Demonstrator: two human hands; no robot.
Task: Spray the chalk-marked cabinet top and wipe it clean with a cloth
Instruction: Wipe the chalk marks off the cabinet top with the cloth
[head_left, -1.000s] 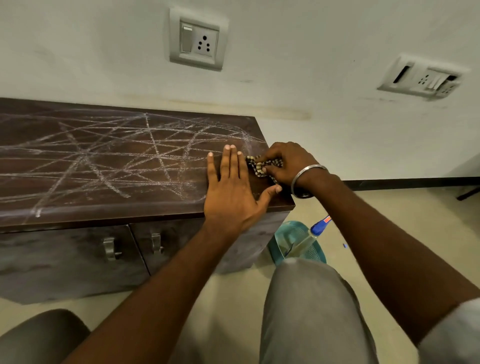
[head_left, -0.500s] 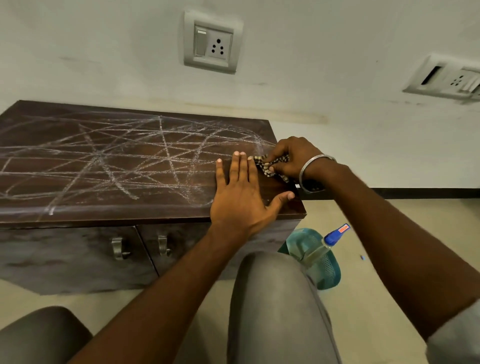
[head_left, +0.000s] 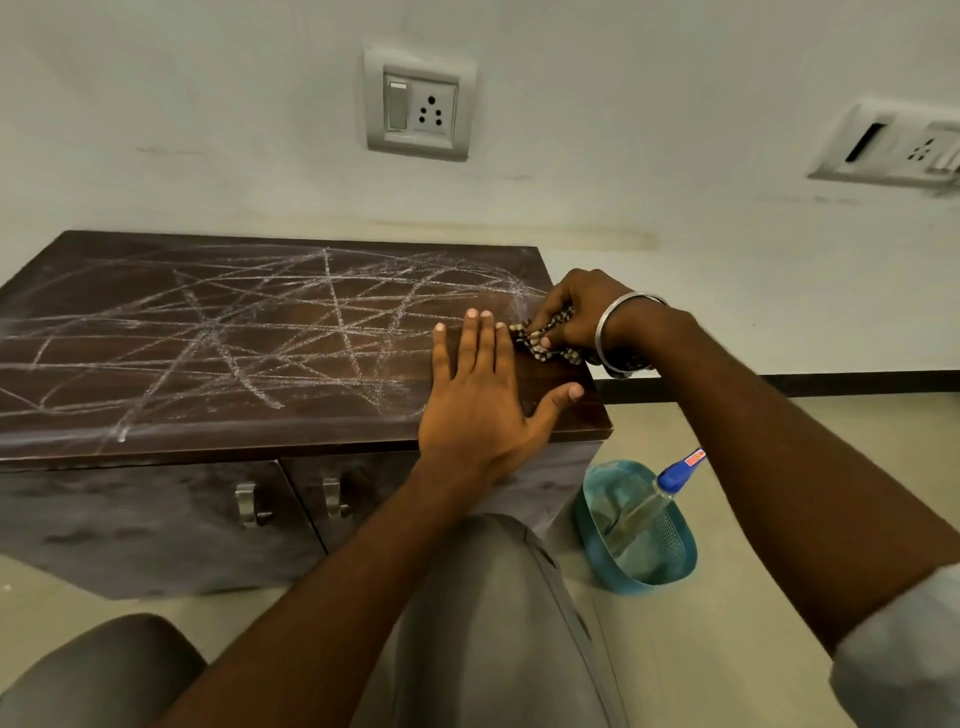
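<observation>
Head view down onto a low, dark wooden cabinet top (head_left: 156, 364) against a white wall (head_left: 675, 78); white chalk lines (head_left: 332, 296) criss-cross nearly all of it, though a small patch at its right end looks bare; the left grip (head_left: 478, 410) lies flat there, 4 fingers straight and together, thumb spread, holding nothing; just beside its fingertips the right grip (head_left: 582, 312) curls its fingers, pinching a bunched checked cloth (head_left: 540, 343) against the surface.

Wiping seems barely begun; to do it well, the cloth likely needs opening into a flatter pad, firm pressure, and long overlapping sweeps leftward, with the left grip bracing the cabinet and kept clear of each pass; on a dry surface the chalk may only smear.

The blue-capped spray bottle (head_left: 654, 499) leans in a teal tub (head_left: 670, 566) on the floor (head_left: 727, 665), right of the cabinet; whether the top is wet cannot be told; much of the cloth is hidden under the right grip; the bottle's label is too small to read; the cabinet's front left corner runs out of frame.
</observation>
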